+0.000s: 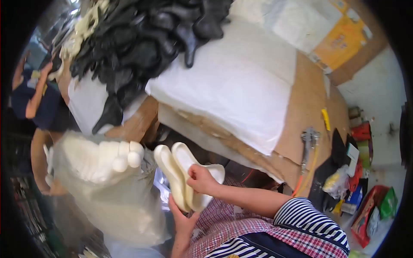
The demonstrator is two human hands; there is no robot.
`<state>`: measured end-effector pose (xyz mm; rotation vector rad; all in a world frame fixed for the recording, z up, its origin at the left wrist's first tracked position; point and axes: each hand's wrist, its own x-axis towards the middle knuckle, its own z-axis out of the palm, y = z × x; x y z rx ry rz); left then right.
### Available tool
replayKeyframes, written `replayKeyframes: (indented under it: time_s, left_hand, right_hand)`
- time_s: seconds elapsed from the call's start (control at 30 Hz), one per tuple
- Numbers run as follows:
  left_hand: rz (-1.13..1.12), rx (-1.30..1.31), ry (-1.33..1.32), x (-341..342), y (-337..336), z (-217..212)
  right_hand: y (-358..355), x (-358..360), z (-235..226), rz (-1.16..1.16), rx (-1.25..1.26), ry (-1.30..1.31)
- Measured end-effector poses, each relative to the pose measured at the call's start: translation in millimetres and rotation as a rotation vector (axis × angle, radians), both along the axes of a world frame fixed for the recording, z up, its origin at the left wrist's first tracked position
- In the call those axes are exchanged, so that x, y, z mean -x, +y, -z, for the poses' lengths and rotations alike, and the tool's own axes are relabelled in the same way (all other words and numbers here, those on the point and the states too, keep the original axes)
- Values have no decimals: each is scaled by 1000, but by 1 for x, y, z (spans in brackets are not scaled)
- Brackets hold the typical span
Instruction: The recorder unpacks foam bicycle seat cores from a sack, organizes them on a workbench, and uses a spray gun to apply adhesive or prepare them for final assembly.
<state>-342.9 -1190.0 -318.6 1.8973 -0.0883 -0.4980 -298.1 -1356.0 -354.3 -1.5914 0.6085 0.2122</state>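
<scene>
Just before my checked apron [247,225], my left hand [183,221] holds smooth, curved cream soles [169,170] near their lower ends; my right hand [201,179] bunched over them, grip unclear. Leftward, hazy plastic bag [122,213] full of cream pieces [92,150]. Farther, white-covered counter [241,86], black pieces [150,38] heaped; beyond, yellow packaging [340,41], print illegible.

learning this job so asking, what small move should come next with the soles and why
Probably steady the soles with the left hand: it sits at their lower ends, while the right hand is over only one.
</scene>
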Motion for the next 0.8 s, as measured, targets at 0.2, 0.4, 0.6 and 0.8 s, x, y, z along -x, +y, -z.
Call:
replayKeyframes:
  time_s: [0.2, 0.4, 0.6, 0.8]
  left_hand:
    - [3, 245, -284, -113, -66, -58]
    - [234, 536, 64, -241, -236, -77]
    - [616, 717, 179, -367, -485, -91]
    - [803, 661, 170, -442, -696, -72]
  right_hand:
    - [-79, -37, -148, 125, -427, -432]
    - [-262, 33, -123, 463, 195, -492]
    - [-410, 128, -48, 1001, 596, -122]
    - [-484, 250, -35, 1329, 1045, 398]
